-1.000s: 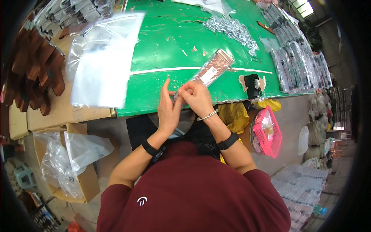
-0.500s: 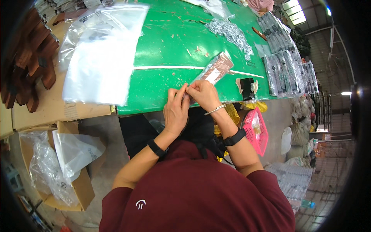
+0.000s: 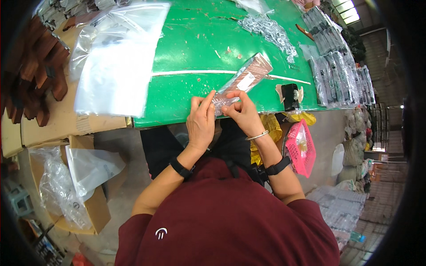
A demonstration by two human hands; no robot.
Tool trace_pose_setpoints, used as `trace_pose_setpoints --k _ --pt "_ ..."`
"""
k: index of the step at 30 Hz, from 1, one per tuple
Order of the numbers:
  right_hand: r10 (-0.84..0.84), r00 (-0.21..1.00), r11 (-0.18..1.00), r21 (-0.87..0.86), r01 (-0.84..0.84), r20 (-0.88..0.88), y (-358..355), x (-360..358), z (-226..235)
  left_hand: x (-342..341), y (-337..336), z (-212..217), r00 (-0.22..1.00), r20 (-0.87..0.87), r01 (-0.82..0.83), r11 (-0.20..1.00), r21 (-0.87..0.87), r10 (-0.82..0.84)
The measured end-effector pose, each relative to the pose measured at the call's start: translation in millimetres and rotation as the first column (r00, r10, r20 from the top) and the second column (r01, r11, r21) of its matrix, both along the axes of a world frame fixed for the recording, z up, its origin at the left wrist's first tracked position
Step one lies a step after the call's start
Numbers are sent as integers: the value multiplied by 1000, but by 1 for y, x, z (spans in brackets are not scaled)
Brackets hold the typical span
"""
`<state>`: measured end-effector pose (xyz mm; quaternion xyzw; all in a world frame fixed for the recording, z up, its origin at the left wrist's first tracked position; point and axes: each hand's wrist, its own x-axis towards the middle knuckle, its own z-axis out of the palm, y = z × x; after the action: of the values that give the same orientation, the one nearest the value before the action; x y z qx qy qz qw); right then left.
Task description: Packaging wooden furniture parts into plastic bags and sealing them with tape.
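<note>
A brown wooden piece in a clear plastic bag (image 3: 254, 71) lies slantwise on the green table, with a white label on it. The bag's near end reaches the table's front edge, between my two hands. My left hand (image 3: 202, 123) pinches the left corner of that end, thumb and forefinger together. On the other side, my right hand (image 3: 245, 116) has its fingers curled onto the bag's end, thumb low and forefinger higher up. The exact grip of the right fingertips is partly hidden by the shiny plastic.
Clear flat bags (image 3: 115, 75) lie stacked at left, beside dark wooden pieces (image 3: 40, 73). Metal rings (image 3: 270, 33) are heaped at the back. Wrapped packages (image 3: 335, 80) line the right side near a black device (image 3: 290, 96). Below are a pink basket (image 3: 300, 148) and a cardboard box (image 3: 95, 213).
My right hand has moved away from my left fingertips, rightward along the bag's end. The bag's near end now shows more spread out. The whole view has shifted slightly.
</note>
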<state>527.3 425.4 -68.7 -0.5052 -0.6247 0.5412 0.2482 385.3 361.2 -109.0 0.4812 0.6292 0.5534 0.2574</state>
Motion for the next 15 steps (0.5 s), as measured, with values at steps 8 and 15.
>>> trace_pose_setpoints --k 8,15 --pt "-124 952 932 363 14 281 -22 -13 5 0 0 0 999 -43 6 1000 -20 -7" --pt "-143 981 884 463 66 133 -28 -11 -15 -2 0 8 999 -32 34 995 -97 -37"
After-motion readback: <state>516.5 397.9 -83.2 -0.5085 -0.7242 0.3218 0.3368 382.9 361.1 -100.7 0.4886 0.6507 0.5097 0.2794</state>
